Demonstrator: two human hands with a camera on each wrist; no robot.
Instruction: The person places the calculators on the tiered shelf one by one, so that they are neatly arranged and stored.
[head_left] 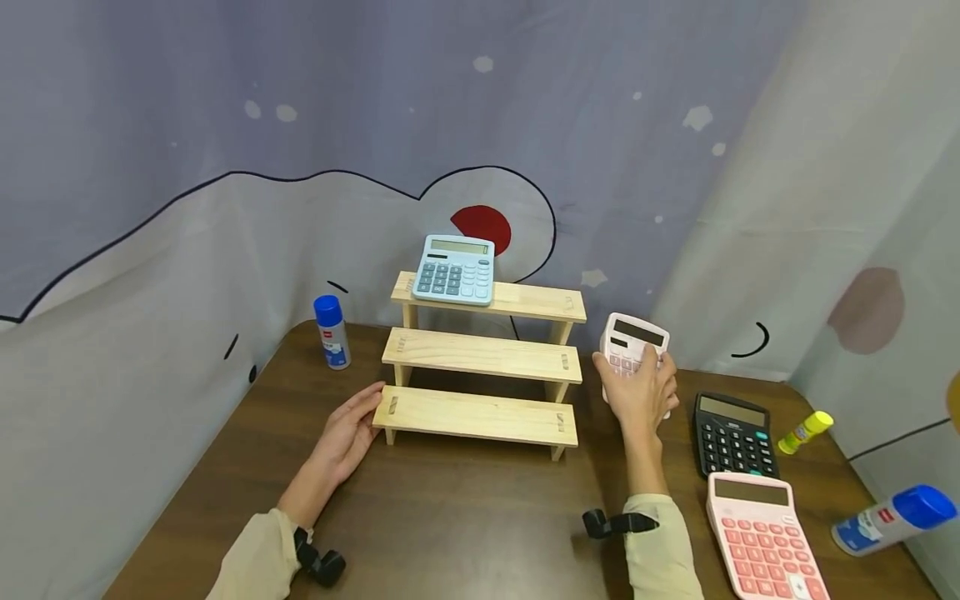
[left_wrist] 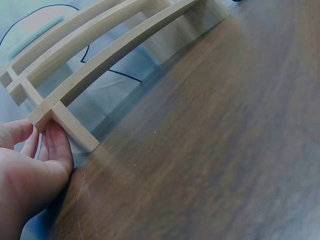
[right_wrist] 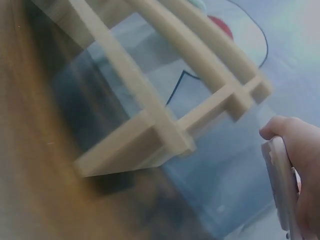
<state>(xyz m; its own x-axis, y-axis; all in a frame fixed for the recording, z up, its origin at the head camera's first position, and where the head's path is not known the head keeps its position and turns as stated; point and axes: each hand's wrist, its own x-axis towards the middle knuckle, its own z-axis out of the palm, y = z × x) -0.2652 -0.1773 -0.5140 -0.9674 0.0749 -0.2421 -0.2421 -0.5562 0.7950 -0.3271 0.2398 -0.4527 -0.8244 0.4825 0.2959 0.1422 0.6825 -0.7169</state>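
Observation:
A three-step wooden stand (head_left: pixel 480 352) is at the middle of the table, with a light blue calculator (head_left: pixel 454 271) leaning on the left of its top step. My left hand (head_left: pixel 347 439) pinches the left end of the lowest board (left_wrist: pixel 65 97), thumb on the end and fingers tucked beneath. To the right of the stand, my right hand (head_left: pixel 639 393) grips a white-and-pink calculator (head_left: pixel 636 331), raised with its screen upward. From the right wrist view that calculator (right_wrist: pixel 281 185) appears edge-on, apart from the stand. The hand covers its lower keys.
On the right lie a black calculator (head_left: pixel 733 435), a larger pink calculator (head_left: pixel 767 537), a yellow glue stick (head_left: pixel 804 432) and a blue-capped spray can (head_left: pixel 892 521). Another blue-capped can (head_left: pixel 332 333) stands at the back left. A printed curtain (head_left: pixel 225 250) hangs behind the table.

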